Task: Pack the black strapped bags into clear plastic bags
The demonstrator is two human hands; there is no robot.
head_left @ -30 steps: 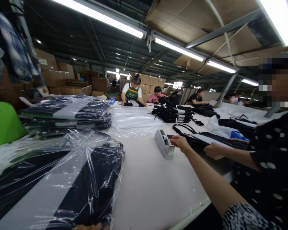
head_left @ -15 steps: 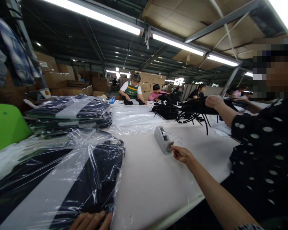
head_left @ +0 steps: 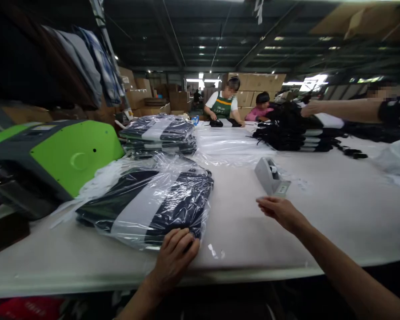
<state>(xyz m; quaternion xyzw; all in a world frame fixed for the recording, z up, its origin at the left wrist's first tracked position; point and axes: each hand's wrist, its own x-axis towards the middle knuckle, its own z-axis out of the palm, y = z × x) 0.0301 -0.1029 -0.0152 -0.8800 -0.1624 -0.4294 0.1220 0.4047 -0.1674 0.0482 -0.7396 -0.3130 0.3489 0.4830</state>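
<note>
A dark folded garment in a clear plastic bag (head_left: 136,209), with a pale band across it, lies on the white table. My left hand (head_left: 176,255) rests on the bag's near right corner, its bent fingers pressed on the plastic. My right hand (head_left: 276,211) is in a pinch just in front of the grey tape dispenser (head_left: 266,175). Something small and clear, perhaps a bit of tape, shows at its fingertips, too faint to make out. Small clear scraps (head_left: 215,252) lie on the table right of the bag.
Bagged garments (head_left: 160,133) are stacked behind, beside flat plastic bags (head_left: 223,142). A green and grey machine (head_left: 76,153) stands left. Black garments (head_left: 300,133) are piled at the back right, below another person's arm (head_left: 350,110). Two people work across the white table (head_left: 346,213).
The view has swung left and down. My right hand has come away from the dispenser towards me, still pinched. My left hand stays at the bag's near corner.
</note>
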